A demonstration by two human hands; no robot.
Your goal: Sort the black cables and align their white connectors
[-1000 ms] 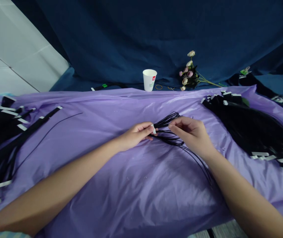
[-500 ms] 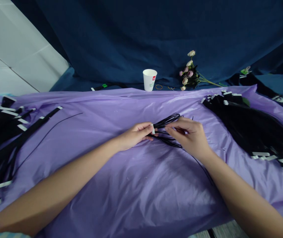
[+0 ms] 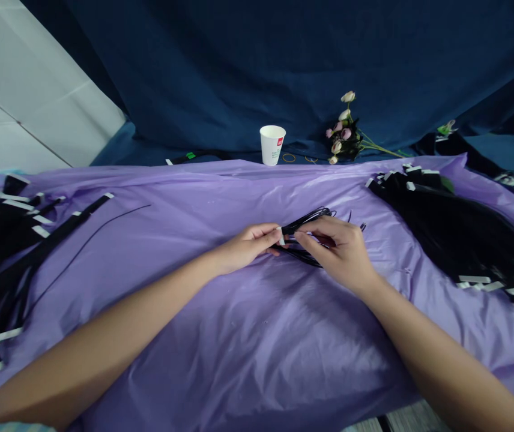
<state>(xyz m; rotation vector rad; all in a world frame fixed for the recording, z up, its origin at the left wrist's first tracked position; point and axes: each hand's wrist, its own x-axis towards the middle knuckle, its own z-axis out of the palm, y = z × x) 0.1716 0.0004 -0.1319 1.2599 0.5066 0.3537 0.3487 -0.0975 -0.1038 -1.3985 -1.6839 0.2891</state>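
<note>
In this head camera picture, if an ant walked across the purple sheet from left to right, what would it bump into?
A dark pile with white ends, then your left hand, the little white tab it's pinching, your right hand, and another dark pile.

Looped black cords (image 3: 307,219) with a white band (image 3: 281,236)
</note>
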